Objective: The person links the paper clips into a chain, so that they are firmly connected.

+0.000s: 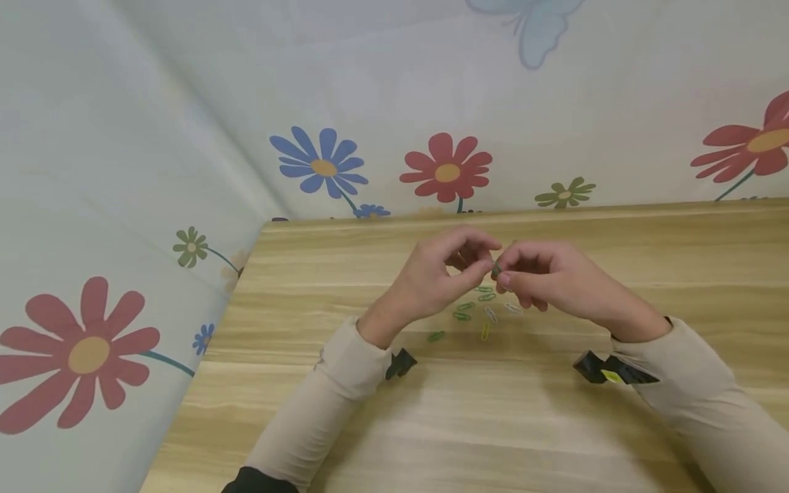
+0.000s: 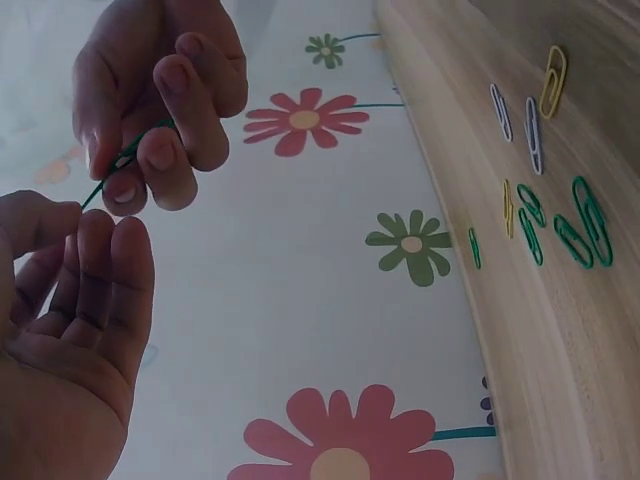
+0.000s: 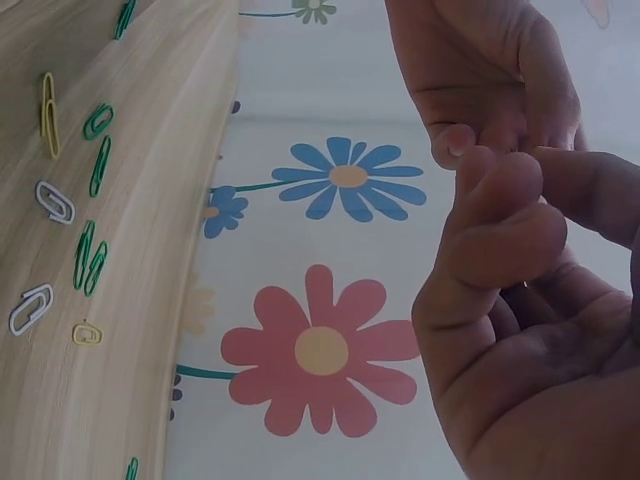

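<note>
Above the table, my left hand and right hand meet at a small green paper clip. In the left wrist view, the right thumb and fingers grip most of this green paper clip. Its thin lower end is pinched between the thumb and fingertip of the left hand. The clip's exact shape is partly covered by the fingers. From the right wrist, the right hand hides the clip, and the left hand shows behind it.
Below the hands, loose paper clips lie scattered on the wooden table: several green clips, white clips and a yellow clip. A flower-printed cloth hangs behind the table's far edge and along its left side.
</note>
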`<state>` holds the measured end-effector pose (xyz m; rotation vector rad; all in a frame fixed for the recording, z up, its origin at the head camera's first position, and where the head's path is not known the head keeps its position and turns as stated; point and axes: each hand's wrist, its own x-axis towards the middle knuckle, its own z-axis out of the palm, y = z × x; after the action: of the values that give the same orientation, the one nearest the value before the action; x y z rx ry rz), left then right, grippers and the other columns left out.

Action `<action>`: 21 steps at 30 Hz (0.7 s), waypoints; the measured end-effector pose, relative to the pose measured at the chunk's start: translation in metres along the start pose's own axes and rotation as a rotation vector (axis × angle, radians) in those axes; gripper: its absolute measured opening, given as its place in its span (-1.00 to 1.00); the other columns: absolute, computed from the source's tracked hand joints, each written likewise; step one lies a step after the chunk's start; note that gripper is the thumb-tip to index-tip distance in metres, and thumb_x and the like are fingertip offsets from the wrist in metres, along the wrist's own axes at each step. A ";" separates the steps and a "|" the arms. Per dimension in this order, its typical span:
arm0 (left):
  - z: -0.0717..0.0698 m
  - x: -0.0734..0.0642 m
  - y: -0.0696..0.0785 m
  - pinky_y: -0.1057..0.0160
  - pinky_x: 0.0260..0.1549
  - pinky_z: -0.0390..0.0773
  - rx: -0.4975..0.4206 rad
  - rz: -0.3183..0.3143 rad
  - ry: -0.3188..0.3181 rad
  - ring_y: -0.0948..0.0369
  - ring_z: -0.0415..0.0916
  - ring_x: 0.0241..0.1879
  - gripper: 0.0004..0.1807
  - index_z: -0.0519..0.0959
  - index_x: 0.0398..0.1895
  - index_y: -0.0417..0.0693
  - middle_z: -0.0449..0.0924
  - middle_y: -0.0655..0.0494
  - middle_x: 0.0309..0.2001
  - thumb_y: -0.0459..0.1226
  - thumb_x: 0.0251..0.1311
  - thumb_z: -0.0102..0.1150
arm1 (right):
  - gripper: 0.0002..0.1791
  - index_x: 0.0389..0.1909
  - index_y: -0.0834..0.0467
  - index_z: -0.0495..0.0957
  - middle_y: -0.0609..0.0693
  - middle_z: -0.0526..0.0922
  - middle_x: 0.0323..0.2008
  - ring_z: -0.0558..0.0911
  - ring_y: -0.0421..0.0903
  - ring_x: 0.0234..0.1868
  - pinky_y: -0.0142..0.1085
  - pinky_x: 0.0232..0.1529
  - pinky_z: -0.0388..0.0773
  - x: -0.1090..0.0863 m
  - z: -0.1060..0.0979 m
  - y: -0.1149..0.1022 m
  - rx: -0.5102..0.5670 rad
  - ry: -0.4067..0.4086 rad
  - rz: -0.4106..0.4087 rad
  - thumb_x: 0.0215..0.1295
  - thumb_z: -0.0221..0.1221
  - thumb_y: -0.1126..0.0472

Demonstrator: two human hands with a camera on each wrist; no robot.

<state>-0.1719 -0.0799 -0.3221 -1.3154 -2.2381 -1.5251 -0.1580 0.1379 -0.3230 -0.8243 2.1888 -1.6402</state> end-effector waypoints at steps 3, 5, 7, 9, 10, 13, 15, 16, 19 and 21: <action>0.001 0.000 0.000 0.32 -0.41 0.55 -0.004 -0.013 0.013 0.33 0.48 -0.38 -0.77 0.51 -0.08 -0.26 0.57 0.07 -0.32 -0.45 0.19 0.17 | -0.92 -0.25 0.19 0.53 0.12 0.52 -0.41 0.47 0.02 -0.57 -0.24 -0.66 0.41 0.001 -0.001 0.001 -0.026 0.020 0.006 0.33 0.13 0.25; 0.001 0.000 -0.001 0.32 -0.41 0.55 -0.004 -0.030 0.019 0.34 0.48 -0.38 -0.77 0.51 -0.08 -0.25 0.57 0.08 -0.32 -0.44 0.19 0.17 | -0.92 -0.25 0.18 0.54 0.12 0.51 -0.43 0.47 0.01 -0.57 -0.24 -0.65 0.42 0.001 -0.002 0.000 -0.041 0.038 0.007 0.34 0.12 0.25; 0.001 0.000 -0.002 0.31 -0.40 0.55 -0.006 -0.052 0.025 0.34 0.48 -0.37 -0.77 0.51 -0.07 -0.25 0.57 0.08 -0.31 -0.43 0.21 0.16 | -0.92 -0.25 0.17 0.54 0.13 0.50 -0.47 0.47 0.02 -0.57 -0.23 -0.64 0.42 0.000 -0.004 0.000 -0.060 0.059 0.001 0.34 0.12 0.23; 0.001 0.000 -0.004 0.29 -0.38 0.55 -0.010 -0.084 0.028 0.32 0.49 -0.36 -0.77 0.51 -0.05 -0.23 0.56 0.09 -0.31 -0.40 0.23 0.15 | -0.90 -0.24 0.16 0.55 0.14 0.50 -0.49 0.47 0.02 -0.57 -0.23 -0.63 0.44 -0.001 -0.006 -0.002 -0.075 0.083 -0.008 0.35 0.12 0.21; 0.002 0.000 -0.006 0.29 -0.38 0.55 -0.009 -0.105 0.029 0.31 0.49 -0.35 -0.77 0.51 -0.05 -0.22 0.55 0.10 -0.31 -0.39 0.24 0.14 | -0.89 -0.24 0.16 0.55 0.14 0.50 -0.51 0.47 0.02 -0.58 -0.24 -0.62 0.44 -0.001 -0.008 -0.002 -0.079 0.099 -0.009 0.36 0.12 0.20; 0.004 0.000 -0.013 0.30 -0.37 0.55 0.021 -0.210 -0.006 0.30 0.49 -0.37 -0.81 0.52 -0.07 -0.15 0.54 0.16 -0.31 -0.34 0.27 0.12 | -0.87 -0.23 0.16 0.55 0.16 0.51 -0.53 0.47 0.02 -0.58 -0.23 -0.61 0.44 -0.004 -0.013 -0.004 -0.085 0.161 -0.016 0.36 0.12 0.18; 0.008 -0.002 -0.020 0.33 -0.39 0.53 0.078 -0.305 -0.052 0.30 0.48 -0.40 -0.86 0.54 -0.13 -0.07 0.54 0.21 -0.33 -0.30 0.29 0.11 | -0.87 -0.23 0.16 0.56 0.16 0.52 -0.55 0.46 0.02 -0.59 -0.22 -0.61 0.44 -0.006 -0.016 -0.005 -0.083 0.201 -0.030 0.36 0.12 0.18; 0.012 -0.003 -0.023 0.35 -0.40 0.52 0.118 -0.362 -0.085 0.31 0.47 -0.41 -0.89 0.55 -0.16 -0.04 0.54 0.24 -0.34 -0.28 0.29 0.11 | -0.87 -0.24 0.16 0.56 0.15 0.52 -0.55 0.46 0.02 -0.59 -0.22 -0.62 0.44 -0.006 -0.017 -0.005 -0.078 0.216 -0.038 0.36 0.12 0.18; 0.025 -0.008 -0.031 0.40 -0.40 0.46 0.295 -0.491 -0.222 0.35 0.45 -0.42 -0.94 0.58 -0.27 0.06 0.52 0.33 -0.39 -0.22 0.27 0.13 | -0.87 -0.24 0.21 0.56 0.15 0.54 -0.53 0.45 0.02 -0.60 -0.21 -0.63 0.43 -0.008 -0.020 -0.007 -0.061 0.228 -0.082 0.37 0.10 0.22; 0.035 -0.010 -0.034 0.40 -0.42 0.44 0.399 -0.558 -0.318 0.36 0.44 -0.43 -0.92 0.59 -0.28 0.07 0.52 0.35 -0.41 -0.19 0.24 0.14 | -0.87 -0.24 0.22 0.56 0.14 0.55 -0.51 0.46 0.02 -0.59 -0.21 -0.62 0.42 -0.008 -0.021 -0.009 -0.049 0.225 -0.097 0.37 0.09 0.24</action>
<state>-0.1777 -0.0612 -0.3679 -0.9077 -3.0944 -0.9291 -0.1604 0.1579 -0.3089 -0.8053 2.3825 -1.8116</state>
